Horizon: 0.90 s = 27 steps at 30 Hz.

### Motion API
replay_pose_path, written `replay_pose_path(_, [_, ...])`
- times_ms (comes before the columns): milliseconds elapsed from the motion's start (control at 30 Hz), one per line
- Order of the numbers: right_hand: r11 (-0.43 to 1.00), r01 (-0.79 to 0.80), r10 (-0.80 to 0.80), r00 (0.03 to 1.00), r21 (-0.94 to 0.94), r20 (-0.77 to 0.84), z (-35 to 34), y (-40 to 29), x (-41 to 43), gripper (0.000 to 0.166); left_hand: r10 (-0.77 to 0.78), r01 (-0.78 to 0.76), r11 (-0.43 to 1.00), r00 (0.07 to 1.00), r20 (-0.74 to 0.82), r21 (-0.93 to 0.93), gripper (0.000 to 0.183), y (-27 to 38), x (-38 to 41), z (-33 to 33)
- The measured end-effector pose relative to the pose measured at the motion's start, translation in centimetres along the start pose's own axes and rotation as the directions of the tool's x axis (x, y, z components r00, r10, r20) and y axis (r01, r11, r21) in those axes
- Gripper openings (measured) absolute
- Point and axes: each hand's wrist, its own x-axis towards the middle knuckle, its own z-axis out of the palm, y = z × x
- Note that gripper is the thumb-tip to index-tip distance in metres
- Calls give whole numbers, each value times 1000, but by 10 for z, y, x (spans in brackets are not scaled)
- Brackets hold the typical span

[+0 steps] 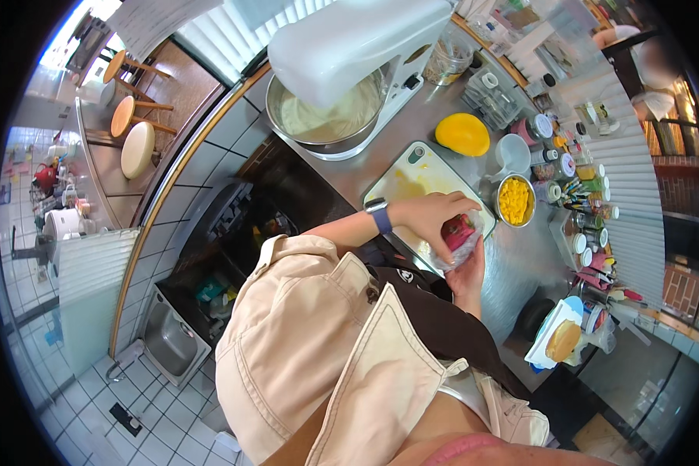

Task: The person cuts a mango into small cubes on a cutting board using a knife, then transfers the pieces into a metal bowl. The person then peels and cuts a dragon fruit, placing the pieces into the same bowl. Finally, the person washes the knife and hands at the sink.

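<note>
A pink-red fruit (459, 233), which looks like a dragon fruit, sits partly inside clear plastic wrap (465, 255). My left hand (428, 218), with a watch on its wrist, curves its fingers over the fruit from above. From the other side my right hand (469, 271) supports the wrapped fruit, its palm mostly hidden. Both hands are over the near part of a pale cutting board (393, 180) with a dark green edge and yellow smears. Diced yellow fruit (515, 201) fills a small metal bowl (499, 216) to the right of the board.
A stand mixer (355, 43) with cream-coloured contents in its bowl (326, 140) stands beyond the board. A yellow mango (462, 134) and a translucent measuring cup (512, 154) lie nearby. Several jars (594, 237) line the counter's right side. Another person (652, 64) is at upper right.
</note>
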Motion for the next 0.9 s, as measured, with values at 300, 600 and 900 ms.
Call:
replay_pose_path(300, [819, 28, -247, 919, -574, -308, -23, -41, -26, 38, -231, 237, 635, 967, 112, -736, 89, -49, -7, 71])
replay_pose_path(600, [767, 142, -528, 693, -626, -491, -165, -135, -19, 26, -247, 232, -62, 939, 240, -971, 63, -70, -16, 72])
replay_pose_path(900, [3, -194, -928, 364, -981, -74, -297, -176, -7, 40, -587, 323, 548, 806, -80, -772, 75, -70, -54, 17])
